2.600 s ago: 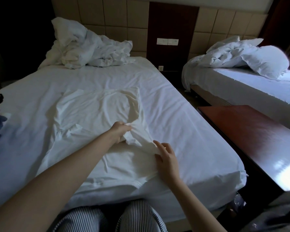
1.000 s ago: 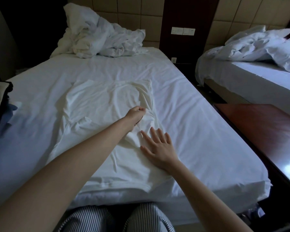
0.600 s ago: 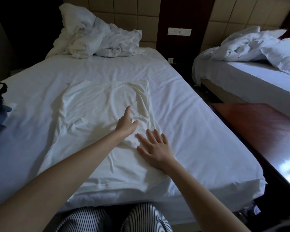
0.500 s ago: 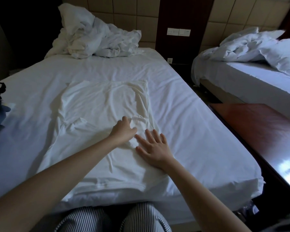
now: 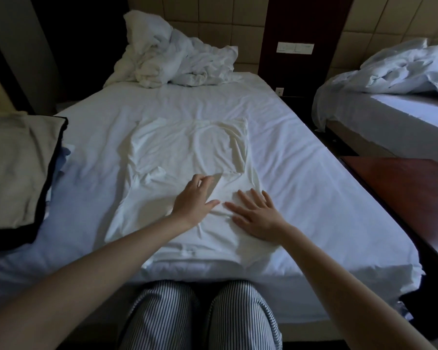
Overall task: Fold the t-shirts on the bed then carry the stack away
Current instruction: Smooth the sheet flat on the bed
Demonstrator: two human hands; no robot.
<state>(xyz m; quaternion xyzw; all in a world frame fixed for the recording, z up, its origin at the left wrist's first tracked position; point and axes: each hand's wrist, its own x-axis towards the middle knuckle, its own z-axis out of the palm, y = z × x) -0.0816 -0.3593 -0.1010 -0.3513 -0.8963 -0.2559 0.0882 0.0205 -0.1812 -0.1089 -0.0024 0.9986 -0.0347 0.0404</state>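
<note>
Head view looks down the length of a bed point(image 5: 301, 173) with a white sheet. A white t-shirt point(image 5: 187, 147) lies spread on it near the foot end, wrinkled, with its right side folded in over the middle.

Both bare arms reach forward from the bottom corners and meet over the near half of the t-shirt. The left hand point(image 5: 192, 198) is palm down on the cloth, fingers loosely straight and pointing up the bed, thumb stuck out to the right. Its fingers are blurred, so I cannot tell whether their tips touch the cloth. The right hand point(image 5: 257, 214) lies flat on the t-shirt just beside it, fingers spread wide and angled up and to the left, pressing the cloth down. The left thumb and the right forefinger nearly meet. Neither hand pinches or grips anything.

A pile of folded clothes point(image 5: 15, 168), beige on top with dark ones under it, sits at the left edge of the bed. A crumpled duvet point(image 5: 177, 64) is heaped at the head end. Knees in striped trousers point(image 5: 200, 317) stand against the foot of the bed. A second bed point(image 5: 402, 102) and a dark wooden table point(image 5: 402, 193) stand to the right.
</note>
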